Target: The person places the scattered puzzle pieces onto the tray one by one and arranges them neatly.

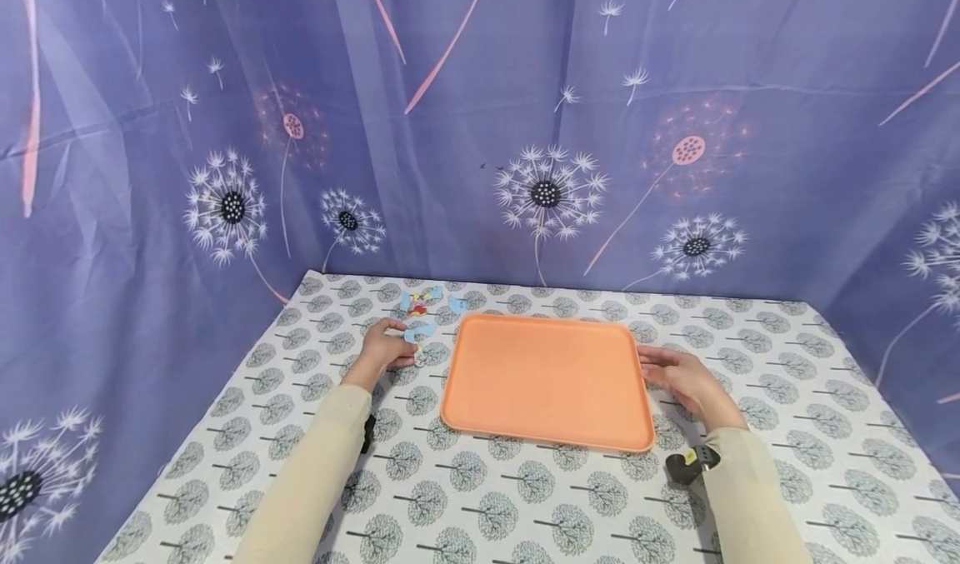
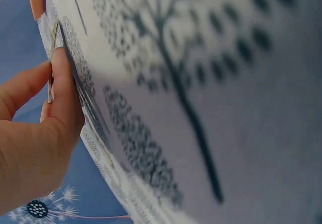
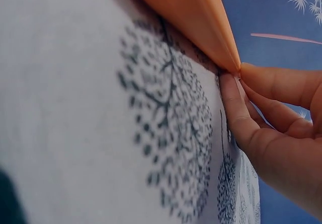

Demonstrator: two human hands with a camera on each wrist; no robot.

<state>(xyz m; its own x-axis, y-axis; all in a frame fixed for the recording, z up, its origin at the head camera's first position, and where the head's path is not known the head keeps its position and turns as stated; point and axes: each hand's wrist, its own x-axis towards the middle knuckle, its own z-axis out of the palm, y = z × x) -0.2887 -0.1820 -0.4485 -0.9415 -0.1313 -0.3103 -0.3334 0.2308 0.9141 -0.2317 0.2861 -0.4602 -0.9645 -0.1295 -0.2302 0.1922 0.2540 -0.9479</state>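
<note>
My left hand point(image 1: 385, 347) pinches a thin, flat light-blue piece point(image 1: 422, 331), perhaps a jigsaw piece, just left of the tray. From the left wrist camera, that piece point(image 2: 52, 48) appears edge-on between thumb and finger, low over the cloth. An orange rectangular tray point(image 1: 551, 381) lies on the table. Its right rim is pinched between the thumb and fingers of my right hand point(image 1: 690, 385); the right wrist view shows the fingertips meeting at the tray's edge point(image 3: 204, 25). Beyond the left hand lie several small flat pieces, light blue point(image 1: 457, 304) and red point(image 1: 417, 309).
The table is covered by a white cloth point(image 1: 495, 514) printed with grey trees. Purple-blue curtains point(image 1: 450, 172) with dandelions hang behind the table and along its sides. A dark wrist camera point(image 1: 692, 464) sits at the right sleeve.
</note>
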